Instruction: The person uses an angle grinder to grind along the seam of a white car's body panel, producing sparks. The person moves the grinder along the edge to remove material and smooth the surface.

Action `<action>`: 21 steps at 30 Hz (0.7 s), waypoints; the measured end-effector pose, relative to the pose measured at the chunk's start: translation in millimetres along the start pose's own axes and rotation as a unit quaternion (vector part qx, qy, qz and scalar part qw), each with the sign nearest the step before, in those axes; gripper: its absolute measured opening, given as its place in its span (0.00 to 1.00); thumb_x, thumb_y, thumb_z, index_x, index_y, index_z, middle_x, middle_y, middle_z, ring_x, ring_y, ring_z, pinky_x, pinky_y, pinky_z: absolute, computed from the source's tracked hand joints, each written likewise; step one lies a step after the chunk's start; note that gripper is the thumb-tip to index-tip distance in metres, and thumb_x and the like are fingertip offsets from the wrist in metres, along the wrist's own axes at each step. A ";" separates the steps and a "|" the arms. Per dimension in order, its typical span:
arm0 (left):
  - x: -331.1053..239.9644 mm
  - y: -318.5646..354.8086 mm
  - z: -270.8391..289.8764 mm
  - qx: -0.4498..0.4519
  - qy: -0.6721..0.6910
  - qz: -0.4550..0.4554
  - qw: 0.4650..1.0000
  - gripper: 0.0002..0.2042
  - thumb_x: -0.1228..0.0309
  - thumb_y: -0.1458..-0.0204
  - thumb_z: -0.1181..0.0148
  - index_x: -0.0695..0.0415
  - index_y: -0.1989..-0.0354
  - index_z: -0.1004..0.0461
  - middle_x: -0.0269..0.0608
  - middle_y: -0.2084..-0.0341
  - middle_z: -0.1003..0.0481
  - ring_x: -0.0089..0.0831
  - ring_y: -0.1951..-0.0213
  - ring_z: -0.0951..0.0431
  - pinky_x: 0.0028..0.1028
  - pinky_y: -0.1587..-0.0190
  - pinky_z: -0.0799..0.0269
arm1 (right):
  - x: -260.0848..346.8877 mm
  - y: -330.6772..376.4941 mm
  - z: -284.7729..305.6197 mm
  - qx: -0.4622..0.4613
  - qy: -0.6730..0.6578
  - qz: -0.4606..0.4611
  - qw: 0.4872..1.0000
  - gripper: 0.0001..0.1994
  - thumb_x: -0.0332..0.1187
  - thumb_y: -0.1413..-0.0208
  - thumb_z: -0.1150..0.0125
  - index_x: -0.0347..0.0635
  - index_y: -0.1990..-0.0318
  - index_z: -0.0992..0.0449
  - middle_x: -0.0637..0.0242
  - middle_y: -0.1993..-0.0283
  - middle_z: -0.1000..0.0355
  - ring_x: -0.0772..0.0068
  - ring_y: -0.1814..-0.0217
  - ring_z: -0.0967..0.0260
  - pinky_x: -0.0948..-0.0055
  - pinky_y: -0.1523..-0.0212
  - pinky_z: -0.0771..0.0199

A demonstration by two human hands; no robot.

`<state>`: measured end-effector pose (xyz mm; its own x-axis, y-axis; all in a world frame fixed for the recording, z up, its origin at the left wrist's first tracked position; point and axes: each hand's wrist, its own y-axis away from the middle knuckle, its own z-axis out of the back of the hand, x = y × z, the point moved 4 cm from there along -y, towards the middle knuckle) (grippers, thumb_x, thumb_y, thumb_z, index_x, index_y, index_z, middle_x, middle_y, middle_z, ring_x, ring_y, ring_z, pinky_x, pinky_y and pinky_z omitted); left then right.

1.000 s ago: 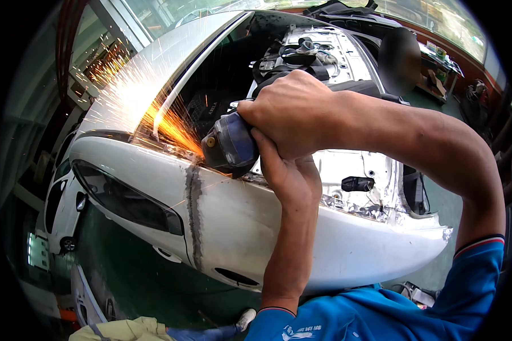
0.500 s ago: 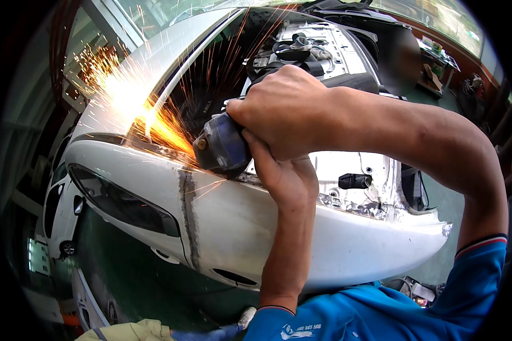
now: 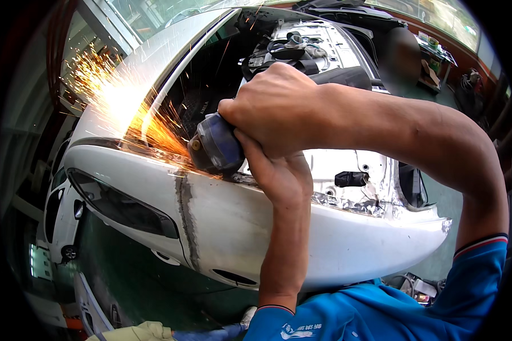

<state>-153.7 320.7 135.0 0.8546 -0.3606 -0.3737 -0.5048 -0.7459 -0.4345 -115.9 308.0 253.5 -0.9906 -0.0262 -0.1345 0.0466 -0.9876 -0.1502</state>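
- Grinder (image 3: 215, 146): blue-grey head at the upper edge of the white bumper (image 3: 279, 227), just left of frame centre; sparks (image 3: 119, 102) fly up and left from the contact point.
- Right hand (image 3: 273, 111): fingers wrapped fully closed over the top of the grinder body, knuckles up, firm hold.
- Left hand (image 3: 279, 170): comes up from below, curled tight under the tool behind the head, closed on it; the fingertips are out of sight.
- Handling, judged: the tool looks dense and stiff, prone to kick and vibrate, so a two-handed hold on the body behind the head suits it. Keep off the spinning end and the spark side.
- Bumper looks like a thin, slightly flexible shell with a smooth, slippery painted face; a bare grey strip (image 3: 185, 216) runs down it below the tool.
- Hidden: the disc itself is lost in glare and behind the head; the rear of the grinder, any switch and any cord are covered by both hands.
- Engine bay (image 3: 301, 42) behind is dark and cluttered, with parts hard to tell apart.
- Picture rim is bent and black, and the blue shirt (image 3: 381, 312) is cut off at the bottom.
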 end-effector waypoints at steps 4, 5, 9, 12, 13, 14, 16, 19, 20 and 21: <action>3.5 -5.5 -0.2 0.016 -0.004 0.022 1.000 0.27 0.48 0.30 0.61 0.48 0.29 0.44 0.36 0.37 0.33 0.26 0.36 0.31 0.33 0.34 0.34 | -7.4 -0.7 0.0 0.005 0.007 -0.013 1.000 0.14 0.31 0.53 0.34 0.41 0.58 0.24 0.59 0.70 0.22 0.54 0.62 0.20 0.58 0.64 0.23; 4.5 -5.4 -2.0 0.004 -0.012 0.028 1.000 0.27 0.48 0.30 0.61 0.48 0.29 0.44 0.36 0.37 0.33 0.26 0.36 0.31 0.33 0.34 0.34 | -8.9 -0.9 -0.1 0.006 0.003 -0.015 1.000 0.14 0.31 0.52 0.34 0.40 0.57 0.24 0.59 0.70 0.22 0.54 0.62 0.20 0.58 0.64 0.23; 5.4 -7.3 -6.9 -0.006 -0.020 0.030 0.999 0.28 0.47 0.30 0.60 0.49 0.29 0.44 0.36 0.37 0.33 0.25 0.37 0.30 0.32 0.35 0.34 | -10.7 7.5 8.1 -0.034 -0.014 -0.018 0.999 0.13 0.31 0.50 0.34 0.41 0.56 0.24 0.60 0.70 0.22 0.54 0.61 0.20 0.57 0.64 0.25; 2.1 -6.6 -8.9 -0.020 -0.015 0.023 0.999 0.28 0.46 0.30 0.60 0.50 0.29 0.44 0.36 0.37 0.33 0.25 0.37 0.30 0.31 0.35 0.33 | -8.7 1.3 6.2 -0.030 -0.019 0.008 0.999 0.13 0.31 0.50 0.34 0.41 0.57 0.24 0.60 0.70 0.22 0.55 0.62 0.20 0.58 0.64 0.24; 2.9 -6.2 -7.7 -0.016 -0.005 0.020 1.000 0.28 0.46 0.30 0.60 0.50 0.29 0.44 0.37 0.37 0.33 0.25 0.37 0.30 0.31 0.35 0.33 | -7.5 -0.5 5.3 -0.016 -0.009 0.006 1.000 0.13 0.31 0.50 0.34 0.41 0.57 0.24 0.60 0.70 0.22 0.55 0.62 0.20 0.58 0.64 0.24; 3.8 -5.9 -6.0 -0.011 0.005 0.018 1.000 0.28 0.46 0.30 0.60 0.50 0.29 0.44 0.37 0.37 0.33 0.26 0.37 0.30 0.31 0.35 0.33 | -5.7 -2.7 5.8 -0.003 0.002 0.004 1.000 0.12 0.31 0.50 0.34 0.41 0.57 0.24 0.60 0.71 0.22 0.55 0.63 0.20 0.58 0.64 0.23; 3.4 -5.7 -2.2 -0.008 0.013 0.009 1.000 0.28 0.47 0.30 0.59 0.50 0.29 0.44 0.38 0.37 0.33 0.26 0.36 0.30 0.31 0.34 0.33 | -3.3 -4.4 5.9 0.003 0.012 0.008 1.000 0.12 0.31 0.50 0.34 0.40 0.57 0.23 0.60 0.71 0.22 0.55 0.64 0.20 0.59 0.64 0.23; 1.7 -7.2 0.3 -0.008 0.012 -0.004 1.000 0.28 0.47 0.30 0.59 0.51 0.29 0.44 0.39 0.38 0.33 0.28 0.36 0.30 0.32 0.34 0.33 | -1.6 -5.7 3.9 -0.016 0.016 0.021 1.000 0.11 0.31 0.49 0.35 0.40 0.58 0.23 0.60 0.72 0.22 0.55 0.64 0.20 0.59 0.64 0.22; 1.7 -7.7 -0.8 -0.007 0.016 -0.003 1.000 0.28 0.47 0.30 0.59 0.51 0.29 0.45 0.40 0.38 0.32 0.28 0.36 0.30 0.32 0.34 0.33 | -2.4 -6.5 3.6 -0.018 0.019 0.021 0.999 0.11 0.31 0.49 0.35 0.40 0.59 0.23 0.60 0.71 0.22 0.55 0.64 0.20 0.59 0.64 0.22; 1.7 -7.9 -1.1 -0.005 0.020 -0.002 1.000 0.28 0.47 0.30 0.59 0.51 0.29 0.45 0.40 0.37 0.32 0.29 0.36 0.30 0.33 0.34 0.32 | -2.8 -7.1 3.2 -0.020 0.022 0.021 0.999 0.11 0.31 0.49 0.35 0.40 0.59 0.23 0.60 0.71 0.22 0.55 0.64 0.20 0.60 0.63 0.22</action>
<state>-148.1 325.4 138.7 0.8611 -0.3791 -0.3389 -0.4999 -0.7533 -0.4274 -113.8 314.5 258.1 -0.9811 -0.0598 -0.1841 0.0939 -0.9787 -0.1824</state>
